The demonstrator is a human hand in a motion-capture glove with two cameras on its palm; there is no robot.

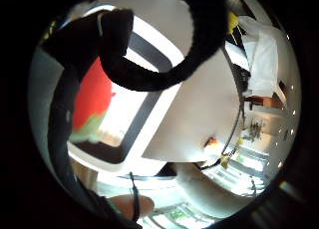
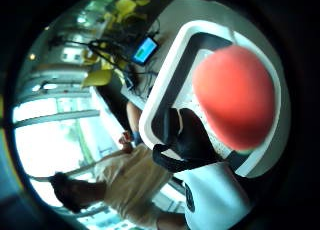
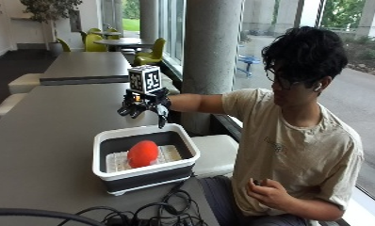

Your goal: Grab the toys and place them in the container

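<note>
In the outside view, a person sits at the 3 o'clock side of a long grey table (image 3: 43,141) and stretches the gloved right hand (image 3: 143,106) out above it. The hand hangs in the air over the far rim of the container (image 3: 143,176), at about 12 o'clock from the tub's middle. Its fingers (image 3: 160,114) droop downward, relaxed and slightly spread, and they grip nothing. The container is a white-rimmed tub with dark walls, standing on the table near its 3 o'clock edge. Inside it a round red toy (image 3: 143,153) lies on the pale floor of the tub. The bare left hand (image 3: 266,190) rests at the person's lap, at 5 o'clock from the tub. A tangle of dark cables (image 3: 143,213) lies on the table at 6 o'clock from the container.

In the little finger side palm view, the container (image 1: 149,119) sits below the palm with the red toy (image 1: 92,92) in it; a green patch shows at one end of the toy. A black gloved finger (image 1: 169,64) curves across the picture, touching nothing.

In the thumb side palm view, the red toy (image 2: 235,102) fills much of the container (image 2: 165,70), and a black fingertip (image 2: 192,135) shows in front of the tub's rim, apart from the toy.
</note>
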